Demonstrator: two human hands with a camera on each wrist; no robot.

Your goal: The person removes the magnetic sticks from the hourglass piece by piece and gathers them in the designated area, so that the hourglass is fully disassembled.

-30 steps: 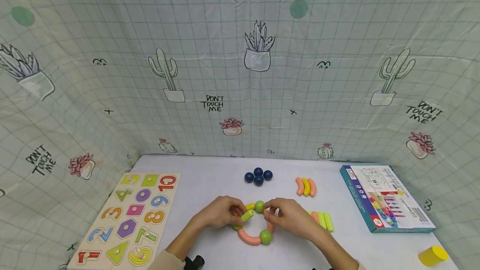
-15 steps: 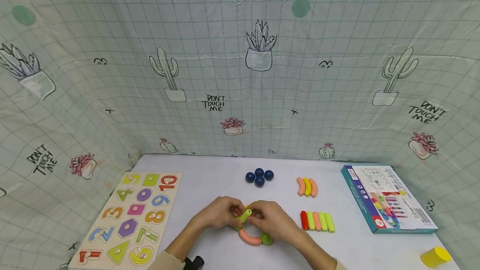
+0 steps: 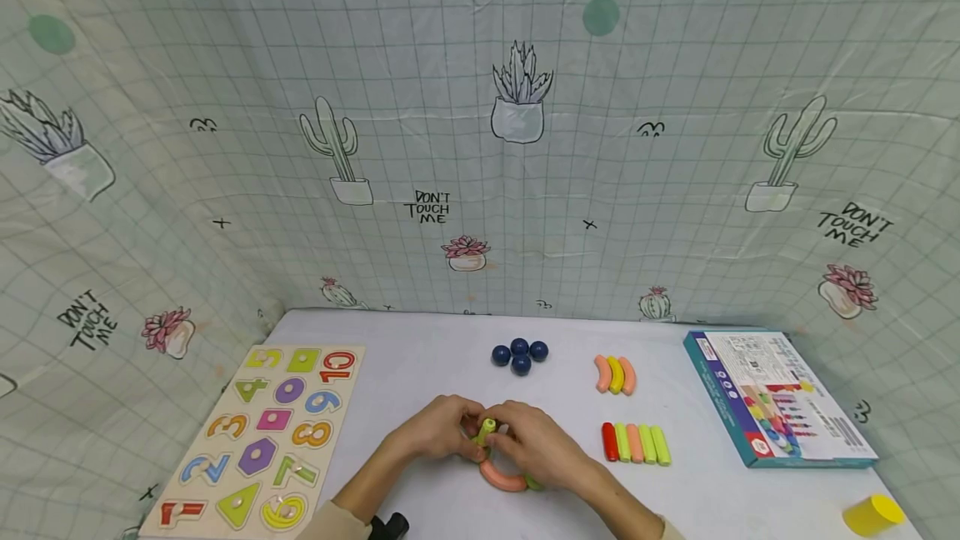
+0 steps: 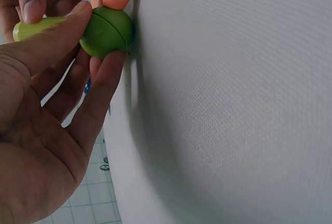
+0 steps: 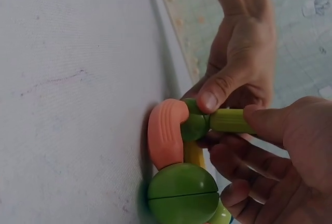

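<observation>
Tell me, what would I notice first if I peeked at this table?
Probably the two hands meeting at the front middle of the white table: the left hand and right hand pinch a lime-green stick joined to a green ball and an orange curved piece. A colourful number puzzle board lies at the left, and four dark blue balls sit behind the hands.

White table [image 3: 390, 373], cactus-print grid curtain [image 3: 480, 148] walls on three sides
</observation>
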